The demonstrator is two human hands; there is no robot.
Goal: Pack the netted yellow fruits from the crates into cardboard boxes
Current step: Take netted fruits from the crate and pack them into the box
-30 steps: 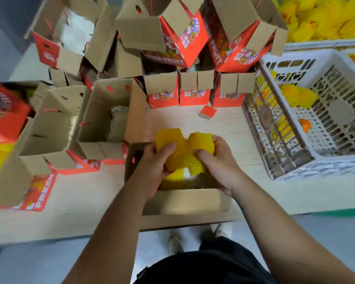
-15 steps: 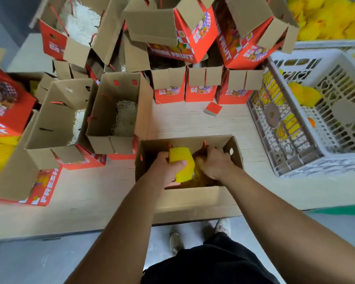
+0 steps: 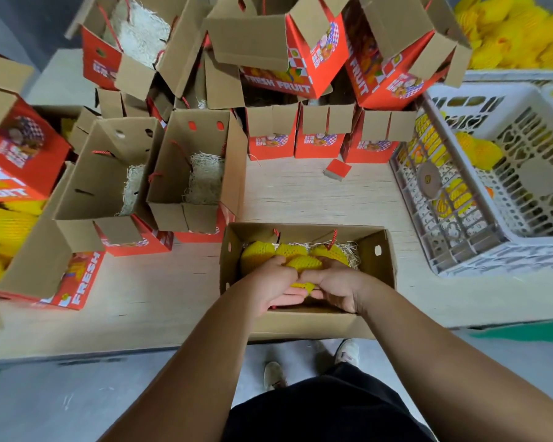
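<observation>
Lower down now, a netted yellow fruit (image 3: 302,262) is being squeezed between the left hand (image 3: 273,283) and the right hand (image 3: 334,287), both curled around it inside the open cardboard box (image 3: 375,266). More netted fruits (image 3: 256,253) are lying on straw beside it. Just to the right, a white crate (image 3: 505,250) is sitting on the table (image 3: 160,295).

Fruit packing room | printed fruit boxes (image 3: 297,55) | plastic crate (image 3: 505,186)

Both hands cover most of the near fruit (image 3: 301,262) in the box (image 3: 304,323), so each grip is unclear. The crate (image 3: 492,247) runs off the right edge. Print on the far boxes (image 3: 318,143) is too small to read.
</observation>
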